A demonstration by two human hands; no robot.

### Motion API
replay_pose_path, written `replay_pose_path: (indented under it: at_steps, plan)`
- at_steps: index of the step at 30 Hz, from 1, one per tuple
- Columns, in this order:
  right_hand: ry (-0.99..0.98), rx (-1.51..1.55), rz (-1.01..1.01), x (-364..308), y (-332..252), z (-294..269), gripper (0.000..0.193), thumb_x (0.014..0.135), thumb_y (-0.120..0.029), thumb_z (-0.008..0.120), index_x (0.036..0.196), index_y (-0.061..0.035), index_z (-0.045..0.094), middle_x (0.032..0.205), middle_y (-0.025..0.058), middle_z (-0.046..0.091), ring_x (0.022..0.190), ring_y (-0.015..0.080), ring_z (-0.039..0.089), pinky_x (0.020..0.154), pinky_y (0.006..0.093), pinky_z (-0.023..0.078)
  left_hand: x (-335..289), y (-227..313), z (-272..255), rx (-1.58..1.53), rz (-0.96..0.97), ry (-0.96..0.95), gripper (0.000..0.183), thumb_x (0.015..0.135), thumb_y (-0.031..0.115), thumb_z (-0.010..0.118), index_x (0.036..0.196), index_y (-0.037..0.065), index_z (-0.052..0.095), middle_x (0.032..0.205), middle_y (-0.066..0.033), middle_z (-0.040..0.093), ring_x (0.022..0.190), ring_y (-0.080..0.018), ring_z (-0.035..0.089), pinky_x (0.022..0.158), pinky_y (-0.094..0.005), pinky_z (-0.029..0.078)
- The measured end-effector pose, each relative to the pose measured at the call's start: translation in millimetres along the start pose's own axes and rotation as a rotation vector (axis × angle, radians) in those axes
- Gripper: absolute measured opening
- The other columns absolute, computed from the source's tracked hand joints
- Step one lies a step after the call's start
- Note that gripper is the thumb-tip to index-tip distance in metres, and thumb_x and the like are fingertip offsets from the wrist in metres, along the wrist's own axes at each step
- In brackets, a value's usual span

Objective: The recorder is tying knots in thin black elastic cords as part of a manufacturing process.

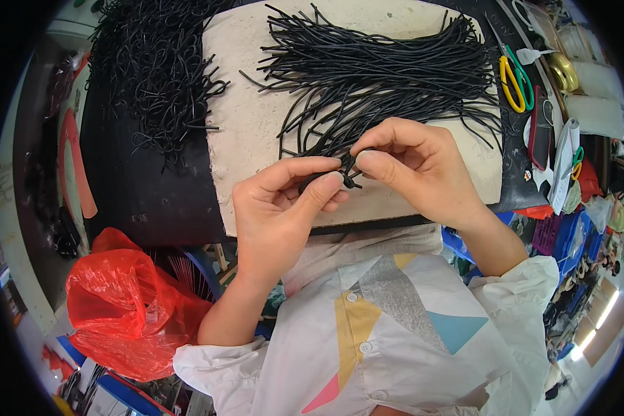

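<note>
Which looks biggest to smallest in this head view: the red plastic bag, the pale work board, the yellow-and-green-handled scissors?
1. Pale work board.
2. Red plastic bag, though it sits nearer the camera, which may flatter it.
3. Yellow-and-green-handled scissors, clearly smallest.

Bright, even light, soft shadows, sharp centre (fisheye bends and darkens the rim).

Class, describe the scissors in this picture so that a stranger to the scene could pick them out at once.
Start at the pale board under the straight black cords, then move to its right edge. The scissors lie there on the dark surface, tips pointing away. Their yellow and green handle loops mark them out.
</note>
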State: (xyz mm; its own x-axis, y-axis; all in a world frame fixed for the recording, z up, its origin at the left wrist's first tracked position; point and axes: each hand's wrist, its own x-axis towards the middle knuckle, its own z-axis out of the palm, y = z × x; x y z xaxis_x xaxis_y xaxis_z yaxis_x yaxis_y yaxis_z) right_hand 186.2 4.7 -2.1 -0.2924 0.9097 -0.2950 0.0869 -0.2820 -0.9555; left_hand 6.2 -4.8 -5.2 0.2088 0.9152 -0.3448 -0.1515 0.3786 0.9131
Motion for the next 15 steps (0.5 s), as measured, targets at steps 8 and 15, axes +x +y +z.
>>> replay_pose_path:
  at_steps: [8,15]
  plan:
    - [0.103,-0.002,-0.092,-4.8,8.1,13.5,0.013,0.075,-0.008,0.064,0.085,0.0009,0.060,0.075,0.0029,0.060,0.069,0.0074,0.055,0.059,0.0212,0.045,0.2,-2.2,-0.7,-0.083,0.043,0.023,0.017,0.080,-0.002,0.059,0.095,-0.007,0.058,0.082,-0.0119,0.062,0.070,-0.0142,0.062,0.063,-0.0205,0.051]
    - [0.138,-0.286,-0.506,2.8,15.3,6.4,0.014,0.065,-0.003,0.069,0.078,-0.0016,0.063,0.070,0.0055,0.059,0.068,0.0129,0.056,0.055,0.0215,0.042,2.3,-0.4,-9.1,-0.441,-0.357,-0.089,0.020,0.081,0.005,0.059,0.099,-0.005,0.059,0.081,-0.0101,0.063,0.069,-0.0136,0.063,0.062,-0.0197,0.052]
